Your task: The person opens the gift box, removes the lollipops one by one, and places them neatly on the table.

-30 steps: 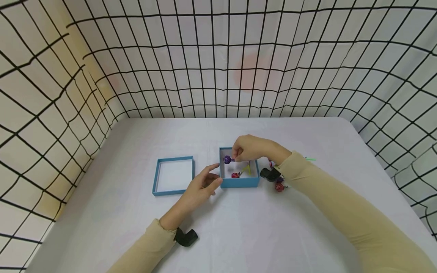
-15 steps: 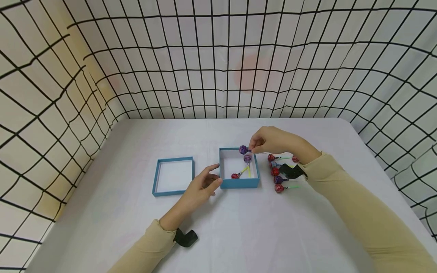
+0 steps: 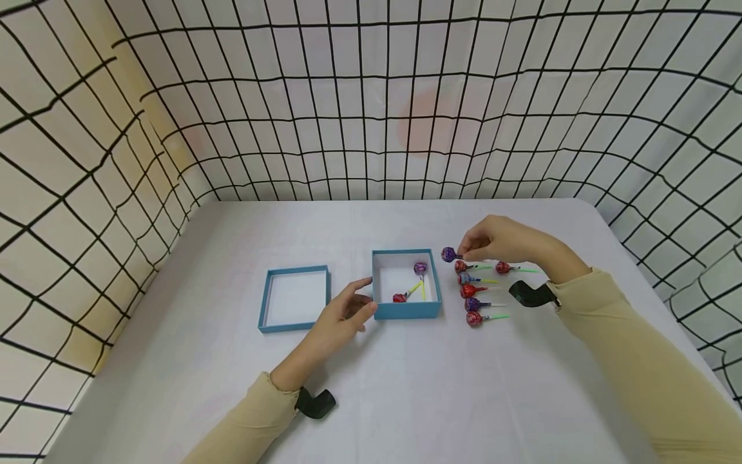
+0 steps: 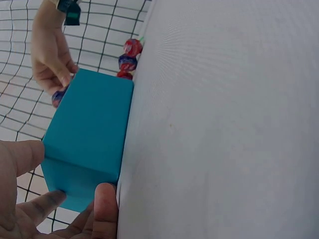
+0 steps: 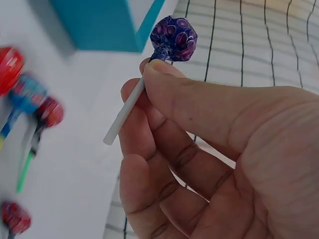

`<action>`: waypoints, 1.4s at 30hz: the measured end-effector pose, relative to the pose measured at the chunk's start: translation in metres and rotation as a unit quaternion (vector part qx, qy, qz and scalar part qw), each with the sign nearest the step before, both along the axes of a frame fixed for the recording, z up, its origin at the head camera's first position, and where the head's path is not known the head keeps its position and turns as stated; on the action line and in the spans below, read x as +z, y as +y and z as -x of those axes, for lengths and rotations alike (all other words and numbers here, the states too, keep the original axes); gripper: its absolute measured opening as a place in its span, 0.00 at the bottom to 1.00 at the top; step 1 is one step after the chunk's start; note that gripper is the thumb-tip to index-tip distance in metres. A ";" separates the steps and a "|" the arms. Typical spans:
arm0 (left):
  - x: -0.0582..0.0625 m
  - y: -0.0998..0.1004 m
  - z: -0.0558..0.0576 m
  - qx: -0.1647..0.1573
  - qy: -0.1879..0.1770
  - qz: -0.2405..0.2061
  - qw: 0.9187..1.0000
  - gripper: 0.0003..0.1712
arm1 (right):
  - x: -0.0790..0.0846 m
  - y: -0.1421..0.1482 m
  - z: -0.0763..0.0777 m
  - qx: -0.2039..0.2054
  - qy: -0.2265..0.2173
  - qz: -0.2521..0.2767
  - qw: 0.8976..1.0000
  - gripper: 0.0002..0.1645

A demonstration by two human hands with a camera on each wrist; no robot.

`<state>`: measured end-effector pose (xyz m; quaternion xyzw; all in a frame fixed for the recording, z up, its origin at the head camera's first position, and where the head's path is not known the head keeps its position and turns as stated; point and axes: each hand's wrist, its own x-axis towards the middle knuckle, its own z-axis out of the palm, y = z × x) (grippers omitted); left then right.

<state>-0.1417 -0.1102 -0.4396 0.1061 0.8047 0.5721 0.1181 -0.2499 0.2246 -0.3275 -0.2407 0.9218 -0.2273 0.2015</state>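
My right hand (image 3: 503, 241) pinches a purple lollipop (image 5: 173, 39) by its white stick, just under the wrapped head, above the table to the right of the blue box (image 3: 408, 310). Inside that open-topped box lie a purple lollipop (image 3: 420, 267) and a red lollipop (image 3: 399, 298), both on yellow sticks. My left hand (image 3: 342, 316) is at the box's left side, its relaxed fingers touching the wall in the left wrist view. Right of the box, several lollipops lie in a column, among them a red one on a green stick (image 3: 474, 319); another red lollipop (image 3: 503, 267) lies beside the column.
A shallow blue lid (image 3: 265, 301) with a white inside lies left of the box. The white table (image 3: 417, 386) carries everything. Black netting (image 3: 359, 116) over pale walls rises behind the table and at both sides.
My right hand has lifted the purple lollipop out of the box and carried it right, past the box's edge. The left hand stays where it was; the lollipop column is uncovered.
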 end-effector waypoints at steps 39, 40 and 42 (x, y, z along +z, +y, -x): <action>-0.001 0.000 0.002 0.000 -0.004 0.000 1.000 0.32 | -0.054 0.108 -0.002 -0.066 -0.058 -0.015 0.996 0.13; -0.001 0.000 0.002 0.001 -0.004 -0.001 1.000 0.33 | -0.055 0.109 -0.001 -0.066 -0.058 -0.015 0.996 0.13; -0.001 0.001 0.001 0.003 -0.006 -0.004 1.000 0.33 | -0.057 0.113 -0.001 -0.066 -0.058 -0.016 0.996 0.13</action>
